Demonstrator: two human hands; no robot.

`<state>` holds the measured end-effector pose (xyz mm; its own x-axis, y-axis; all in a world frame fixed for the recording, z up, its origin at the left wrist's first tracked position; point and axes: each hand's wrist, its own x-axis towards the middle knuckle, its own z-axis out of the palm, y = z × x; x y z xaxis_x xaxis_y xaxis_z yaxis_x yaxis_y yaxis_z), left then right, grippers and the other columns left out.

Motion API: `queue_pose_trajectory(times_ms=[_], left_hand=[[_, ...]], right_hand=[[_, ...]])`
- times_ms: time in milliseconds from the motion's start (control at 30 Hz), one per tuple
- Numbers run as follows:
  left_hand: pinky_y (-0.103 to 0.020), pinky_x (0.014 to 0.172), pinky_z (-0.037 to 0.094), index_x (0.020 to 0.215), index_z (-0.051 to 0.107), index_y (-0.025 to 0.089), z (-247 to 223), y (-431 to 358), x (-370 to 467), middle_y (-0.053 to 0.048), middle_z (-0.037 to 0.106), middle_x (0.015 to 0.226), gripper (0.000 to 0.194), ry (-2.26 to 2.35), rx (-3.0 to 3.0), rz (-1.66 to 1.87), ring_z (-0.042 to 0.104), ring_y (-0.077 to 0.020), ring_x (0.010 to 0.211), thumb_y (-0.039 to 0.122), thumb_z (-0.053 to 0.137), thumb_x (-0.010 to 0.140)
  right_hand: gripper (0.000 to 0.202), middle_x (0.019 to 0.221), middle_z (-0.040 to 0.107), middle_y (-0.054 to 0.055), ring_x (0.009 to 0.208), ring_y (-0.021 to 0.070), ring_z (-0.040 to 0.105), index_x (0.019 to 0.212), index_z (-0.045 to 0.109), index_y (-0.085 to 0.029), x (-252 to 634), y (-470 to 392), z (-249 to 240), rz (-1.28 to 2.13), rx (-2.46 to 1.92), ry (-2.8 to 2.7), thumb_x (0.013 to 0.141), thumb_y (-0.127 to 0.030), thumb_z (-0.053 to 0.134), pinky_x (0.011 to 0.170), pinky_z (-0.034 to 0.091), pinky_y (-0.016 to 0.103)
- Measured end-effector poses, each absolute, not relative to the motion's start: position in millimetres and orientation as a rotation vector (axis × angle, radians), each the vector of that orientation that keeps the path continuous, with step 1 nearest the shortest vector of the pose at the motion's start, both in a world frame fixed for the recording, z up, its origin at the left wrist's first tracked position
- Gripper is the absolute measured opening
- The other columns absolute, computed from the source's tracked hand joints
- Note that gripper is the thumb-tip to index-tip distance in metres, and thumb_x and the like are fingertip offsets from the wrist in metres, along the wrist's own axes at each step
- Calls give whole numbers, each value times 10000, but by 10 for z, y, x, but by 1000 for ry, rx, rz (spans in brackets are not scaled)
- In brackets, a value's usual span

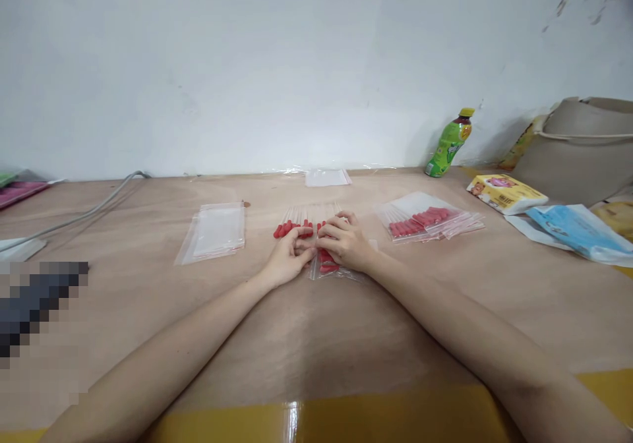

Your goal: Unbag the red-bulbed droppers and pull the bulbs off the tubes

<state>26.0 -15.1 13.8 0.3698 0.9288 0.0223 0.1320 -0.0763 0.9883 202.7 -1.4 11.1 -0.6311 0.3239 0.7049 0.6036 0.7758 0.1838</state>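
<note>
Forearms [168, 354], left hand [288, 258] and right hand [349, 242] with clear bag [319, 272] in grasp, green bottle [450, 142] with unreadable label [447, 147]

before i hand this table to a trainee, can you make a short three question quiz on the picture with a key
1. True or false: the green bottle has a yellow cap.
2. Choose one. Which lies partly under the right hand?
a) the yellow tissue pack
b) a clear bag with red pieces showing in it
c) the blue packet
3. Fill the gap: the stack of flat bags lies to the ____ of the left hand.

Key: 1 true; 2 b; 3 left
</note>
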Motion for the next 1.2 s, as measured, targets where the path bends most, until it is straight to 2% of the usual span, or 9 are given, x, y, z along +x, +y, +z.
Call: queue_pose_trajectory(times_ms=[300,433,600,700,800,1000,1100,1200], left_hand=[[-178,485,476,1108,424,150,163,-115,264,32,574,659,392,1005,1455,879,545,-68,543,175,584,751],[-166,456,458,1057,419,156,152,-132,287,66,526,590,364,1025,1500,927,508,-55,488,141,566,724],[-153,432,420,1000,373,170,109,-133,302,68,533,618,368,990,1528,966,493,-54,480,152,565,686],[-154,434,401,997,361,179,93,-130,298,75,523,604,377,971,1534,966,478,-54,465,170,569,683],[-160,434,384,977,363,188,83,-129,292,88,499,580,359,973,1552,979,448,-45,426,177,571,685],[-180,453,370,986,349,189,60,-128,283,68,523,617,347,997,1593,979,455,-60,446,229,566,719],[-224,533,405,1018,407,174,69,-128,270,28,558,688,300,1096,1733,1000,502,-94,544,273,530,763],[-282,708,421,854,555,160,98,-115,249,-24,579,786,189,1166,1977,940,536,-149,756,323,474,806]], right_hand=[[231,832,622,-1,836,140,462,817,619,-245,2027,-3,90,-495,-735,-2294,871,-170,407,878,224,367],[242,846,633,-2,833,144,469,813,610,-237,2025,-16,117,-514,-734,-2306,876,-164,389,875,228,364],[232,906,648,24,897,158,485,810,602,-193,2026,-56,222,-438,-706,-2409,867,-144,383,861,259,351],[215,865,663,23,915,163,497,883,616,-193,2040,-56,261,-365,-689,-2440,854,-138,410,859,267,357],[245,863,675,5,907,158,507,983,621,-241,2057,-29,259,-342,-642,-2451,867,-159,421,855,272,361],[243,855,688,-22,857,142,512,846,666,-245,2058,-14,223,-384,-635,-2385,874,-179,434,842,287,345],[232,841,691,-37,843,141,504,802,664,-238,2049,-33,218,-450,-654,-2317,861,-166,451,834,288,339],[218,816,690,-46,820,139,496,775,658,-229,2044,-44,213,-503,-659,-2250,854,-167,464,827,289,337]])
